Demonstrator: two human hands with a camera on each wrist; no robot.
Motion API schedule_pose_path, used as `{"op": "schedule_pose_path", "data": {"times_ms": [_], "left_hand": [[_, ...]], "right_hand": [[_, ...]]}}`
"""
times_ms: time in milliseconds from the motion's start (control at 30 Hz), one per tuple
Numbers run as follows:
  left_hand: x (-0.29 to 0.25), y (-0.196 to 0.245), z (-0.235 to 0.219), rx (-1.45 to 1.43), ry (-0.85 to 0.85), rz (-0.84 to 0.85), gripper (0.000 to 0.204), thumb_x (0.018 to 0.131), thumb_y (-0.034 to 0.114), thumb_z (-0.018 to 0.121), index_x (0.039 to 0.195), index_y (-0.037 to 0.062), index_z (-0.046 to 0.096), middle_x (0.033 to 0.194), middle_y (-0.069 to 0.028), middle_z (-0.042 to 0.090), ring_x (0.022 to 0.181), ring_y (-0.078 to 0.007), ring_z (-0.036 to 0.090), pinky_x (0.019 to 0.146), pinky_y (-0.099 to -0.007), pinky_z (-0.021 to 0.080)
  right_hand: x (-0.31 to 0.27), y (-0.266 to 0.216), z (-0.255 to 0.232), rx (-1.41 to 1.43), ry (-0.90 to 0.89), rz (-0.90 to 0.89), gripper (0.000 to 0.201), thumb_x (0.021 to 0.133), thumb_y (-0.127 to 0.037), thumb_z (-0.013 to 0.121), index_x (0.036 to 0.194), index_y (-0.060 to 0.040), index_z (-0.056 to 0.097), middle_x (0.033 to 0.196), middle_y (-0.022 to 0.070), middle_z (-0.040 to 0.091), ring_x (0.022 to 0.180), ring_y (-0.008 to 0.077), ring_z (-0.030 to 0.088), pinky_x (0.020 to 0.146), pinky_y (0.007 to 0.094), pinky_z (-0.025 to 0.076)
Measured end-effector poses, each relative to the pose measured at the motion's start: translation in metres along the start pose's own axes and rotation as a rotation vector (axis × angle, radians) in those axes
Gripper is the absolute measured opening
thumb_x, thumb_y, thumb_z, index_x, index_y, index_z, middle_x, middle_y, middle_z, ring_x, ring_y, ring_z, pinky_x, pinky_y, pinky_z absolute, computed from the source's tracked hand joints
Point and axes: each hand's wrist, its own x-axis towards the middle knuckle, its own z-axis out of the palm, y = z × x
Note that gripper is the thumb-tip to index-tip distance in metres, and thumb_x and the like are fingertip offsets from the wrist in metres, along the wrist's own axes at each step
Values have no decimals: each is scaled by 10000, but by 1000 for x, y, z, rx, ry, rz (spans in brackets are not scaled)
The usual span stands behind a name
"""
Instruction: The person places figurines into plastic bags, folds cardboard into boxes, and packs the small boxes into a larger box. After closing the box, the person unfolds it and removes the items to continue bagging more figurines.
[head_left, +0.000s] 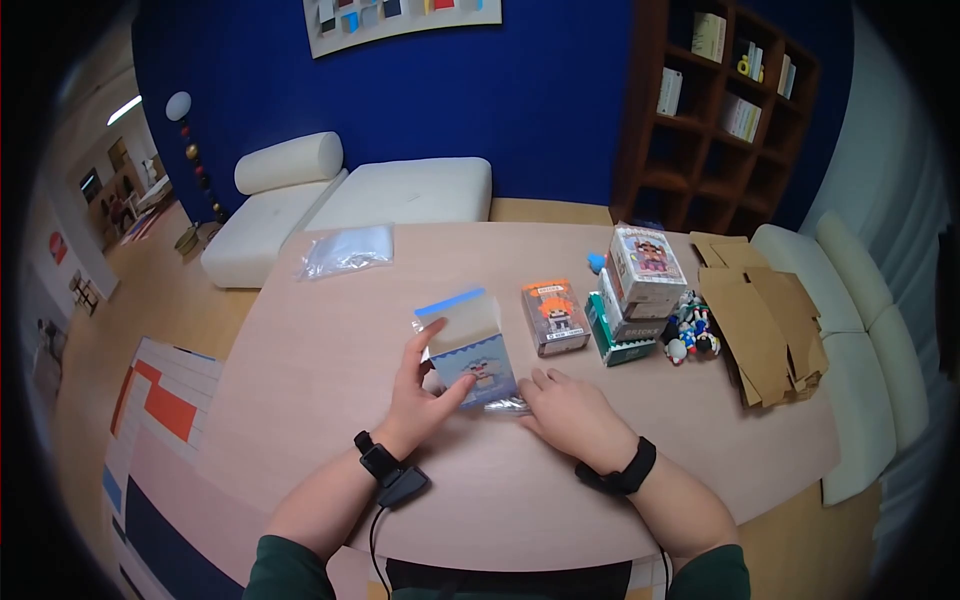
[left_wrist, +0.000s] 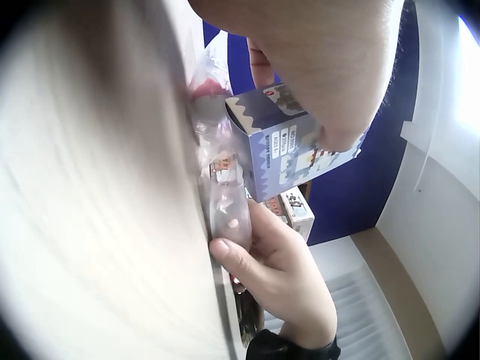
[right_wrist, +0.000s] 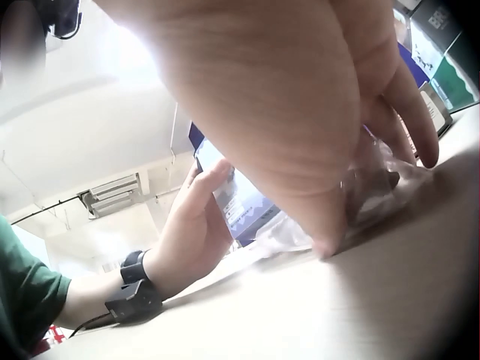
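Note:
My left hand (head_left: pixel 408 402) grips a small blue cardboard box (head_left: pixel 481 375), tilted above the table, thumb on its printed front and fingers round the far side. The box's top flap stands up. Printed white and red designs show on its face, and a wavy edge runs along it in the left wrist view. Just right of the box, my right hand (head_left: pixel 578 418) pinches a clear plastic bag (left_wrist: pixel 229 206) low at the tabletop. Small pieces, some of them red, show through the plastic. In the right wrist view my palm hides much of the bag.
An orange-topped figure box (head_left: pixel 554 318) stands beyond my right hand, beside stacked boxes (head_left: pixel 648 275). Small assembled toys (head_left: pixel 690 330) lie right of the stack. Flattened cardboard (head_left: pixel 760 320) covers the table's right side. Clear plastic bags (head_left: pixel 347 251) lie at the far left.

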Motion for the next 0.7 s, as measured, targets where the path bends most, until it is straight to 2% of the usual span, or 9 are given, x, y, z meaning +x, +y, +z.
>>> {"op": "schedule_pose_path", "data": {"times_ms": [100,200,267,333,400,533,600,633,700], "left_hand": [[0,11,2,128,-29,80,803,865,101,791,1526,40,339,1516,-140,411,1341,-251,507,1027,-388,519],[-5,22,12,-26,-36,15,815,878,105,784,1546,58,319,1512,-157,419,1330,-267,521,1021,-396,523],[-7,31,13,-45,-55,3,826,878,104,784,1554,69,311,1522,-160,414,1318,-263,533,1021,-393,524],[-8,31,12,-52,-76,-26,836,878,103,785,1561,80,304,1532,-163,410,1306,-258,544,1020,-390,526],[-8,27,10,-35,-197,-61,935,842,144,831,1578,93,258,1620,-150,304,1470,-284,360,1114,-438,453],[-8,28,10,-30,-301,-137,950,847,144,829,1591,87,241,1625,-165,302,1468,-286,366,1119,-418,448],[-10,27,14,-32,-373,-70,921,879,186,800,1606,114,240,1520,-198,457,1091,-234,639,885,-357,534],[-10,27,16,20,-373,21,960,874,179,804,1620,121,203,1480,-217,484,1081,-268,643,889,-355,531],[-11,28,18,-22,-411,-23,976,873,181,805,1624,123,184,1466,-225,489,1092,-286,644,895,-364,531]], "right_hand": [[6,5,-5,-9,-86,-2,224,887,-150,660,1053,-25,577,1019,156,656,984,343,662,783,454,555],[4,6,-28,19,-190,103,187,879,-69,627,1051,-23,568,1053,160,623,1022,366,635,792,459,543],[5,11,-37,156,-66,53,187,872,-16,587,1057,-30,564,1038,162,608,992,390,631,794,460,534],[1,11,-70,107,-73,21,184,873,-23,607,1052,-29,567,1029,162,597,970,395,634,789,463,522],[-4,4,-108,54,-98,59,157,860,-21,630,1009,-25,582,1016,135,598,904,361,653,747,447,533],[-8,-15,-148,260,11,128,220,819,-42,721,1025,-30,644,958,112,623,926,325,636,765,412,510],[-5,-24,-147,528,166,-55,213,822,-34,719,1022,-17,647,959,109,624,931,324,624,806,399,504],[-2,-23,-140,597,105,-99,226,832,-62,732,1030,-11,637,982,114,643,936,321,622,832,403,485],[7,-23,-118,461,101,-118,232,838,-78,737,1036,-17,633,986,115,648,934,316,622,832,407,477]]}}
